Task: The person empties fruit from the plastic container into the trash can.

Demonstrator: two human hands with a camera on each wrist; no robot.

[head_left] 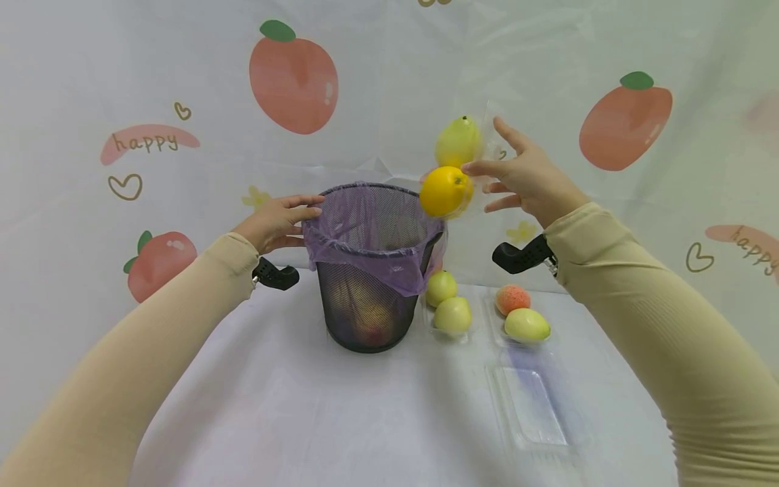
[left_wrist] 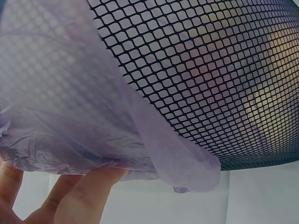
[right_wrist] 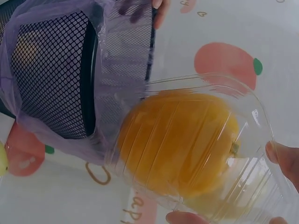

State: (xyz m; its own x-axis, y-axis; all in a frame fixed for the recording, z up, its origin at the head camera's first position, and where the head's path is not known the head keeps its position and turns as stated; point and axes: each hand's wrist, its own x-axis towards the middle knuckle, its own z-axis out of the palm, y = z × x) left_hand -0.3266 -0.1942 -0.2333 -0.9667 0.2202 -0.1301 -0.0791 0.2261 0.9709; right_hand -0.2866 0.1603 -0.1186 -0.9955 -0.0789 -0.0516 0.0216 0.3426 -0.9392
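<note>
A black mesh wastebasket (head_left: 341, 297) lined with a purple plastic bag (head_left: 389, 270) stands on the table; blurred fruit shows through its mesh. My left hand (head_left: 274, 220) holds its left rim, fingers over the edge and against the bag (left_wrist: 70, 158). Above the right rim, my right hand (head_left: 526, 176) grips a clear plastic tray (right_wrist: 254, 109) by its edge, tilted toward the basket. In that tray sit an orange (head_left: 446, 193) and a yellow-green fruit (head_left: 459, 142), shaped like a pear. The right wrist view shows the orange (right_wrist: 180, 140) at the tray's basket end.
Right of the basket, a clear tray holds two green fruits (head_left: 453, 315). Another beside it holds a peach-coloured fruit (head_left: 513, 299) and a yellow-green fruit (head_left: 527, 325). In front lies a clear tray (head_left: 535, 406) without fruit. A fruit-printed cloth (head_left: 389, 81) hangs behind.
</note>
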